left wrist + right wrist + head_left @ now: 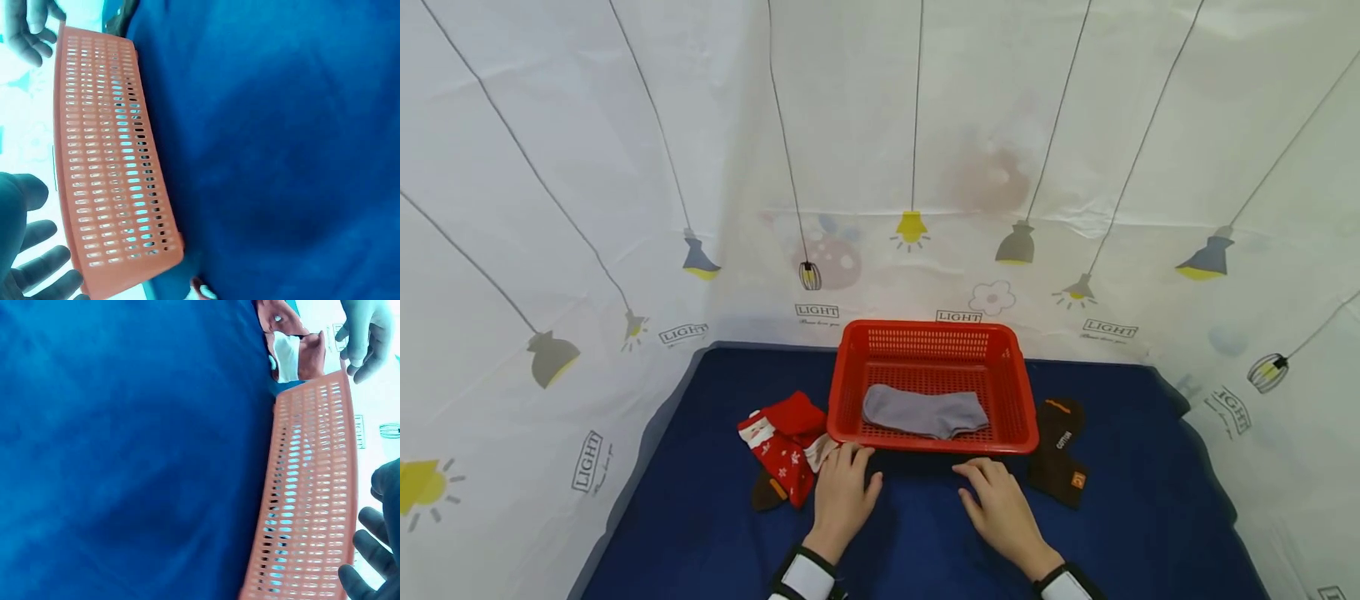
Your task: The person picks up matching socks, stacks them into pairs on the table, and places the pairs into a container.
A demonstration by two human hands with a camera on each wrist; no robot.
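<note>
A red slotted plastic basket [850, 367] stands on the blue cloth [715, 533] with a folded grey sock [925, 412] lying inside it. My left hand [847, 467] lies flat on the cloth with straight fingers, its tips at the basket's front rim near the left corner. My right hand [988, 482] lies flat just in front of the rim, also with straight fingers, holding nothing. In the left wrist view the basket wall [112, 169] fills the left side, with my left fingers [34, 265] spread beside it. The right wrist view shows the same wall [312, 487] and my right fingers [375, 550].
Red patterned socks [782, 442] lie bunched left of the basket, over a brown sock [767, 493]. A dark brown pair of socks [1060, 454] lies to its right. White sheets printed with lamps [587, 208] enclose the table on three sides.
</note>
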